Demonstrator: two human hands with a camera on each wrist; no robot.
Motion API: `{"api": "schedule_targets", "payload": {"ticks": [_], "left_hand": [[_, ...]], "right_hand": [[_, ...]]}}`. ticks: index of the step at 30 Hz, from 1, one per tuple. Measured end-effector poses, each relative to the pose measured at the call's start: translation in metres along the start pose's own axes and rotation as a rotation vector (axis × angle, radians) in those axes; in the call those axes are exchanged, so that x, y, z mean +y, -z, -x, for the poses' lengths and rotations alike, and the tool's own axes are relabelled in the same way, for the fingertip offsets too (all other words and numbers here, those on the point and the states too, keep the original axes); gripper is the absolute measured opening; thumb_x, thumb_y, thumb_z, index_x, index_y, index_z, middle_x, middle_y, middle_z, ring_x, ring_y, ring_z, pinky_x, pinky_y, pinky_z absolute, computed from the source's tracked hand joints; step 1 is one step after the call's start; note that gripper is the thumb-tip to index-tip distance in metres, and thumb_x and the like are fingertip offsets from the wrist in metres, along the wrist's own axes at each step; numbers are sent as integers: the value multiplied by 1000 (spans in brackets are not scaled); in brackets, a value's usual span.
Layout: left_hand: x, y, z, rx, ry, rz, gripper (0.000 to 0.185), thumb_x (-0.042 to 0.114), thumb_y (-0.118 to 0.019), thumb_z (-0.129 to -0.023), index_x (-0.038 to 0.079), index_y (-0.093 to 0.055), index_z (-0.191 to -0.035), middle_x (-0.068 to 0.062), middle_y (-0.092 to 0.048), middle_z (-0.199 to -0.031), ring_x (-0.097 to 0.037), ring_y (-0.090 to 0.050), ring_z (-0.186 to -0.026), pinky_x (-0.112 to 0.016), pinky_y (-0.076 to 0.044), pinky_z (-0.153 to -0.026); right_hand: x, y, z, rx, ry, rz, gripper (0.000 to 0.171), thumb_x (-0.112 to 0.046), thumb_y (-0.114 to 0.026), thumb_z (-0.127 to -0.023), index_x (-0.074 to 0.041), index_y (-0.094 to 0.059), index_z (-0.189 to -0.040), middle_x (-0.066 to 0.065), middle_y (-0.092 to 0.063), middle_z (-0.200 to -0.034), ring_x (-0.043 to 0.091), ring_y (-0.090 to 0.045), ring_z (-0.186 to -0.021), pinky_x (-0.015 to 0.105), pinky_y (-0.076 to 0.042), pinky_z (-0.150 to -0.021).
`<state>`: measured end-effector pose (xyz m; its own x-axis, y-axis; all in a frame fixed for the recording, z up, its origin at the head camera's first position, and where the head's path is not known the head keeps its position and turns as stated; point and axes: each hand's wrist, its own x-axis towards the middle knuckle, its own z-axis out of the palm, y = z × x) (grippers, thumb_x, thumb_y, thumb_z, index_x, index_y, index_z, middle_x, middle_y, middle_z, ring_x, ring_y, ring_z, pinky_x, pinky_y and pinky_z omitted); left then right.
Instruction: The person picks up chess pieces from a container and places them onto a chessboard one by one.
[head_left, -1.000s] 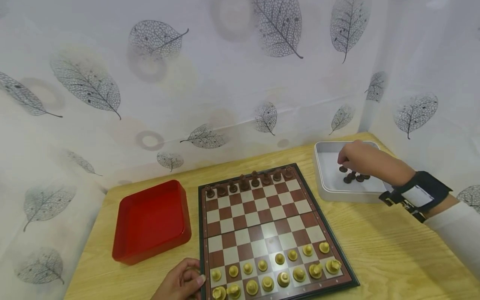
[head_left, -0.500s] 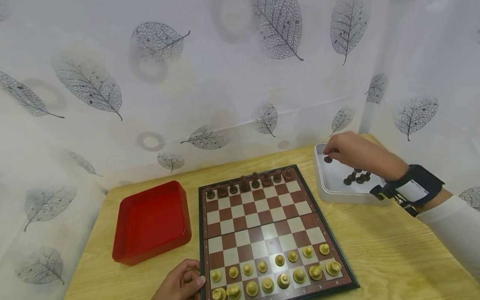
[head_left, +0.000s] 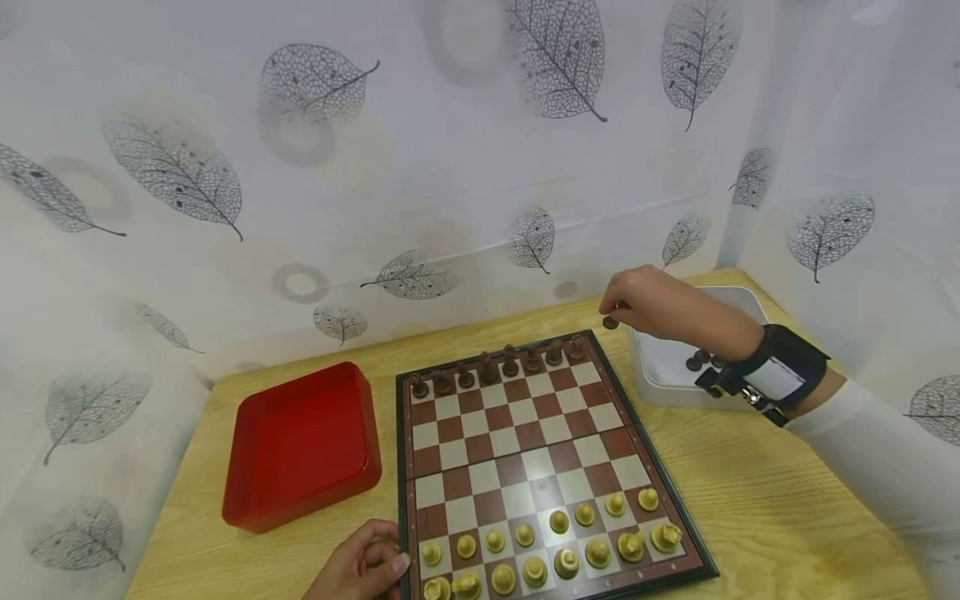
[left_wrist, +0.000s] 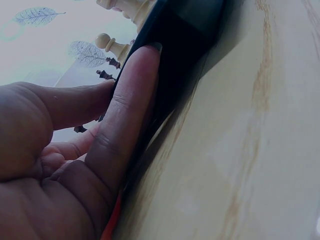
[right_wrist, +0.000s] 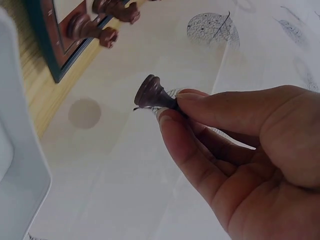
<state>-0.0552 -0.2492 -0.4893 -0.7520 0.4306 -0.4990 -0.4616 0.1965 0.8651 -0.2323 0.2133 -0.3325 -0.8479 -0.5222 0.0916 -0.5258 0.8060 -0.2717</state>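
My right hand (head_left: 652,300) is above the table, between the white box and the far right corner of the chessboard (head_left: 516,440). Its thumb and fingertips pinch a dark brown pawn (right_wrist: 152,93), tilted with its base outward; the fingers hide the top. My left hand (head_left: 360,560) grips the board's left edge near the front, one finger (left_wrist: 122,107) lying along the black side. Brown pieces (head_left: 489,369) line the far row. Two rows of cream-yellow pieces (head_left: 535,570) stand on the near side.
At the right is the white box (head_left: 667,396) with several dark pieces (head_left: 696,361) lying in it, partly hidden by my right arm. A red box (head_left: 300,504) stands left of the board. Behind the table hangs a leaf-patterned curtain (head_left: 450,167).
My right hand has lifted the pawn out of the white box and moved left, past the box's left wall. The left hand has stayed at the board's edge.
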Motion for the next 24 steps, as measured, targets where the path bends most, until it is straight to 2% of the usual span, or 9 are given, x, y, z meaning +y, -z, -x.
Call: {"api": "schedule_targets", "payload": {"ticks": [10, 16, 24], "left_hand": [[0, 0, 0, 3, 6, 16, 47, 27, -66, -102, -2, -44, -132, -1, -68, -90, -14, -66, -77, -26, -58, -69], [-2, -2, -1, 15, -4, 1, 46, 26, -65, -102, -3, -44, -131, -1, -67, -89, -13, -65, -75, -26, -57, -68], [-2, 0, -1, 7, -3, 8, 47, 27, -66, -102, -2, -44, -132, -1, -68, -90, -14, -67, -77, -26, -58, -69]], "right_hand": [[-24, -17, -16, -15, 130, 32, 12, 5, -72, -91, -1, -80, -96, 13, -77, -97, 30, -74, -92, 41, -61, -79], [-30, -31, -23, -57, 140, 9, 18, 7, -68, -92, -4, -82, -94, 9, -78, -95, 23, -73, -88, 35, -59, -74], [-29, -46, -21, -89, 124, -12, 16, 8, -66, -91, 2, -80, -97, 15, -78, -98, 26, -74, -88, 34, -61, -74]]}}
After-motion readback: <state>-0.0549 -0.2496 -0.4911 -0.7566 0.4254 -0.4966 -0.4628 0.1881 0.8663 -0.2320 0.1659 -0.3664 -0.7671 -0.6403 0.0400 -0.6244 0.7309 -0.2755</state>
